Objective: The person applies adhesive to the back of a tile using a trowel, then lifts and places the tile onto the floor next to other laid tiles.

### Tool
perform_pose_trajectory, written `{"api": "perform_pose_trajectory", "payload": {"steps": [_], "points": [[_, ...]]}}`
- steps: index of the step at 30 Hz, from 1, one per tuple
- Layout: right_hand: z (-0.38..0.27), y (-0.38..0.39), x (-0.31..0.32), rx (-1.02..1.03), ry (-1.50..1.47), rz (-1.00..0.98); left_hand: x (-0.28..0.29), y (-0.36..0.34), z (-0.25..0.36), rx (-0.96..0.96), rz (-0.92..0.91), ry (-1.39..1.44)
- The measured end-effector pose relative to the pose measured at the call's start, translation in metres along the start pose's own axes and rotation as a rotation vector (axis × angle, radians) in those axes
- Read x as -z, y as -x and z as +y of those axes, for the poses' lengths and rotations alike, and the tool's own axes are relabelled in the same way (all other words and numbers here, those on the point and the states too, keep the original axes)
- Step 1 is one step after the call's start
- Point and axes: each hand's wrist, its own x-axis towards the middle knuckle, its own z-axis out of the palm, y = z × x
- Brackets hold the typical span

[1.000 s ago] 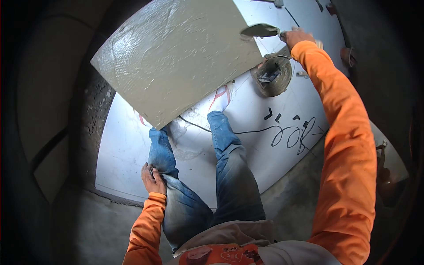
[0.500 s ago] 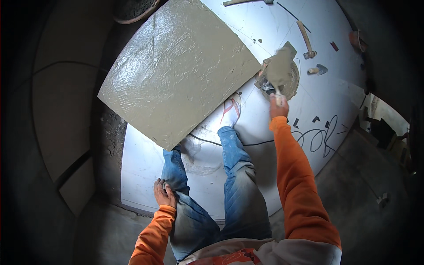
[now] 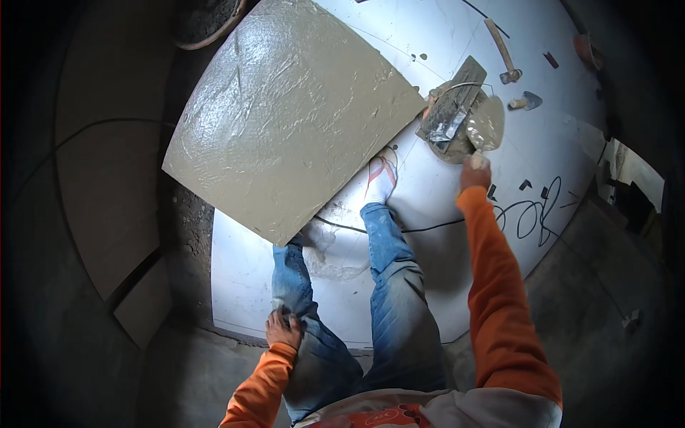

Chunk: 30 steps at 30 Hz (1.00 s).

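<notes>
A grey mortar-coated board [image 3: 282, 118] lies across the upper middle, close by my feet. To its right stands a round bucket [image 3: 439, 146] of mortar with a handle and a flat tool [image 3: 453, 110] across it. My right hand [image 3: 476, 171] grips the pale handle of a trowel [image 3: 485, 121], whose mortar-covered blade is over the bucket's right side. My left hand [image 3: 284, 327] rests on my left leg [image 3: 314, 360], fingers slightly bent and apart.
White slabs [image 3: 264, 296] lie beneath me. A hammer [image 3: 499, 46], a small trowel [image 3: 526, 102] and a looped black cable [image 3: 524, 221] lie rightward. An orange-rimmed container [image 3: 200, 21] is at the top left, a reddish container [image 3: 585, 50] at the upper right.
My right hand has brought the trowel from over the board down to the bucket, its blade now lower in the mortar. My left hand stays on my leg. The whole view has shifted.
</notes>
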Motion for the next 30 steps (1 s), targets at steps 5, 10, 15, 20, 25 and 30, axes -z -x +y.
{"api": "perform_pose_trajectory", "payload": {"steps": [5, 10, 15, 20, 25, 30], "points": [[-0.035, 0.051, -0.027, 0.498, -0.205, -0.096, 0.002, 0.006, 0.020, 0.124, -0.005, -0.002], [-0.072, 0.062, -0.064, 0.402, -0.193, -0.100, 0.002, -0.004, 0.026, 0.057, 0.028, -0.088], [-0.079, 0.072, -0.077, 0.374, -0.191, -0.109, 0.006, -0.005, 0.021, 0.069, 0.017, 0.008], [-0.087, 0.082, -0.081, 0.369, -0.159, -0.171, 0.004, -0.006, 0.014, 0.043, 0.043, -0.007], [-0.082, 0.100, -0.093, 0.413, -0.270, -0.239, 0.006, -0.008, 0.017, 0.021, 0.030, 0.007], [-0.084, 0.137, -0.088, 0.510, -0.498, -0.491, 0.007, -0.008, 0.025, 0.092, -0.026, -0.014]]}}
